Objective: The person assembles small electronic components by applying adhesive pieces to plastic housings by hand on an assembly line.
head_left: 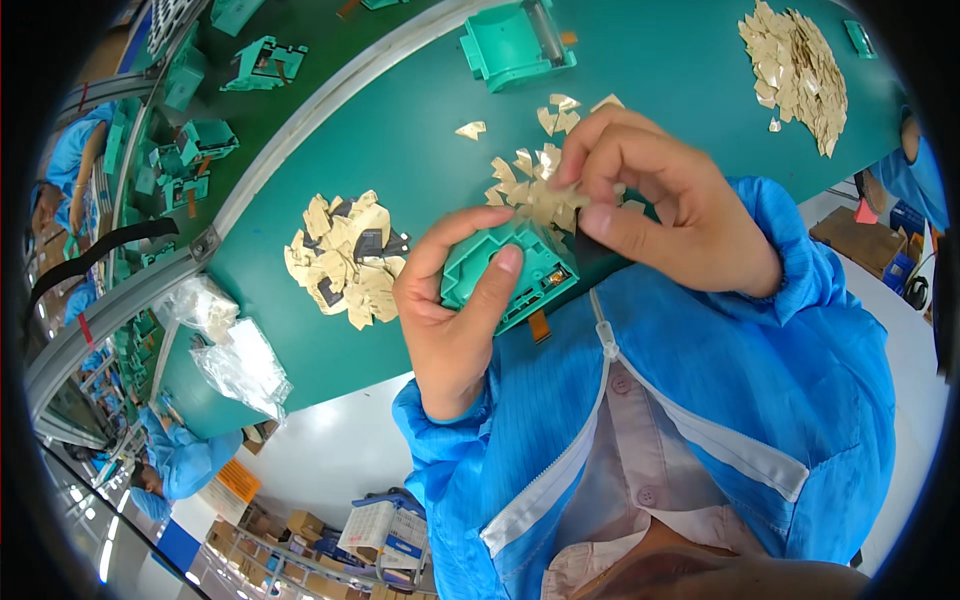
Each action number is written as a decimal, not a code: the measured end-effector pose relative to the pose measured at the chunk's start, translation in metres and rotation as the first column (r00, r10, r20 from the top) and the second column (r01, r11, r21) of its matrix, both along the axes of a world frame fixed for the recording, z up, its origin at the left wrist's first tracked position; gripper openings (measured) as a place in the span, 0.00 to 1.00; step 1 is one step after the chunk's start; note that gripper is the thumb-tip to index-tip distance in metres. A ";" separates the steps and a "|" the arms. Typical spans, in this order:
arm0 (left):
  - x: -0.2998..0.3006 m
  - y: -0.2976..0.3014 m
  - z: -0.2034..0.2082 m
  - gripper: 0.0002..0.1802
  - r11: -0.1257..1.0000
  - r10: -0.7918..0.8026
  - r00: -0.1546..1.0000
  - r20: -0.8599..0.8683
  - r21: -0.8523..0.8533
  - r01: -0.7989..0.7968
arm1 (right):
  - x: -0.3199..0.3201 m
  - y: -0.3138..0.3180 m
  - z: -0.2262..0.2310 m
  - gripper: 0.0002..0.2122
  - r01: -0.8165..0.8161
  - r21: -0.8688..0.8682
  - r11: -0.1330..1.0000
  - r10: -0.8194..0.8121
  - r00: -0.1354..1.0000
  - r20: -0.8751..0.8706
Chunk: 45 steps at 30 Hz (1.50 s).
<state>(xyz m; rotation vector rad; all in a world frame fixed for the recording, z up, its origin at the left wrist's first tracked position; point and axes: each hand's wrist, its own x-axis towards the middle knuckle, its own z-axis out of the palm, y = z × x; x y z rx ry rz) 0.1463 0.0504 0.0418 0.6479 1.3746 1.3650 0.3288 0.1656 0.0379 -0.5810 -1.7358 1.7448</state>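
My left hand [445,310] is closed round a green plastic housing [525,285], thumb over the open top and fingers along the far side. A short orange ribbon tab [540,326] sticks out of its near edge. Above the housing's right end, the fingers of my right hand [680,195] are pinched together; what lies between them is blurred and partly hidden. Beneath that hand shows a dark flat area [598,255] that I cannot make out. Beige paper scraps [520,175] lie loose on the green table just beyond both hands.
A heap of beige pieces mixed with black parts [350,260] lies to the left, with clear plastic bags [240,360] nearer. Another green housing [510,50] stands at the back. A big beige heap [800,75] sits far right. Beyond a metal rail [290,110] are more housings [265,65].
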 end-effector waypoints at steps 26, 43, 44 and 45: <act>0.002 0.004 -0.042 0.21 0.991 -0.131 0.975 -0.178 -0.015 0.131 | -0.010 0.003 -0.035 0.11 -0.134 0.151 0.979 0.086 0.954 0.286; 0.009 0.005 -0.046 0.18 0.996 -0.087 0.977 -0.197 -0.046 0.080 | -0.006 0.006 -0.040 0.11 -0.129 0.151 0.980 0.085 0.960 0.268; 0.009 0.006 -0.046 0.18 0.996 -0.088 0.976 -0.197 -0.047 0.081 | -0.006 0.006 -0.040 0.11 -0.129 0.150 0.980 0.086 0.960 0.268; 0.009 0.006 -0.046 0.18 0.995 -0.089 0.976 -0.199 -0.050 0.081 | -0.006 0.006 -0.040 0.11 -0.130 0.149 0.980 0.086 0.959 0.268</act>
